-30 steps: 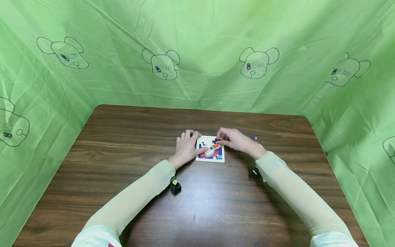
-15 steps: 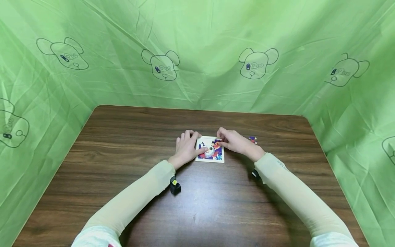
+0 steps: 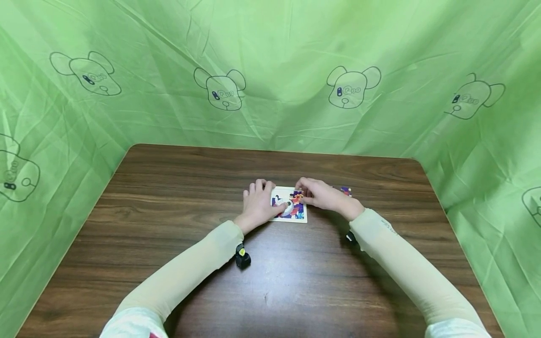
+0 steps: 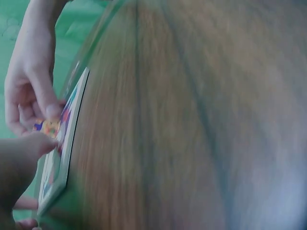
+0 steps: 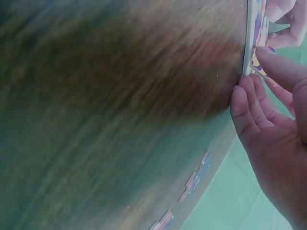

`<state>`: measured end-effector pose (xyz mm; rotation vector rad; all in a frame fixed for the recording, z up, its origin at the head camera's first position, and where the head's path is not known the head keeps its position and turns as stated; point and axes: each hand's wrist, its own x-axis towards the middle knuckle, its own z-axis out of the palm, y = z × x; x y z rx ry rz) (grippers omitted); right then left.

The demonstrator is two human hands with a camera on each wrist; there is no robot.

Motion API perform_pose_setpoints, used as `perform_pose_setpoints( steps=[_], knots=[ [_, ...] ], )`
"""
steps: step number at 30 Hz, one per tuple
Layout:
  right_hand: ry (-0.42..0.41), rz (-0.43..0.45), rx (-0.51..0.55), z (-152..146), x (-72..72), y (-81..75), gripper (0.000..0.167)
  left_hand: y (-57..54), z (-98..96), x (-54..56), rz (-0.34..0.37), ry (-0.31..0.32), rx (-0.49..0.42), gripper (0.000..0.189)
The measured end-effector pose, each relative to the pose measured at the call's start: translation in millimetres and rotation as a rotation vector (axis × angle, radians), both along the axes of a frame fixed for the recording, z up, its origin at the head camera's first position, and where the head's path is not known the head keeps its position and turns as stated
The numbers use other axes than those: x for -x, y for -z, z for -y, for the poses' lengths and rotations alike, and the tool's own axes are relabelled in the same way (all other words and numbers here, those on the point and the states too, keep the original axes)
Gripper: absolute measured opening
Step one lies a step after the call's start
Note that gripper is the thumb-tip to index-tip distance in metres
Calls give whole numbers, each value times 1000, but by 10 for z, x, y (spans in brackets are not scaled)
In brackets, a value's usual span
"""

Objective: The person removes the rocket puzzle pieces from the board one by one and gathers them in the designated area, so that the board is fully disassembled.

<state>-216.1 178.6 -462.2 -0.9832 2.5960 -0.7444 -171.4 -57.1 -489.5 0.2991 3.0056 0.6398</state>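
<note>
A small jigsaw puzzle (image 3: 291, 221) with a white border lies on the table in the head view, its picture showing a white round figure on red and purple. My left hand (image 3: 257, 204) lies at its left side, fingers spread by the upper left corner and the thumb pressing on the picture. At the upper right, my right hand (image 3: 323, 195) pinches an orange and purple puzzle piece (image 4: 49, 127) between thumb and finger. In the right wrist view this hand's other fingers (image 5: 243, 103) rest at the board's edge. The left palm hides the board's left border.
Loose puzzle pieces (image 3: 345, 191) lie just beyond the right hand; the right wrist view has these pieces (image 5: 195, 179) flat near the table's edge. The brown wooden table (image 3: 190, 188) is surrounded by a green curtain (image 3: 279, 122) on three sides.
My left hand has shifted slightly right, its thumb reaching farther over the picture. The right hand dips a little at the upper right corner, still pinching the piece.
</note>
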Motion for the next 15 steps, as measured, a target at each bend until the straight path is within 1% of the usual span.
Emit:
perform_pose_setpoints(
  steps=[4, 9, 12, 15],
  knots=[
    [-1, 11, 13, -6, 9, 2, 28, 25, -113, -13, -37, -24, 27, 86],
    [-11, 28, 38, -2, 11, -19, 29, 43, -183, -4, -51, -42, 43, 88],
    [-13, -9, 71, -10, 8, -33, 28, 50, -189, 8, -52, -43, 34, 88],
    [-19, -78, 93, -17, 2, -47, 24, 53, -192, 16, -45, -36, 23, 87]
  ],
)
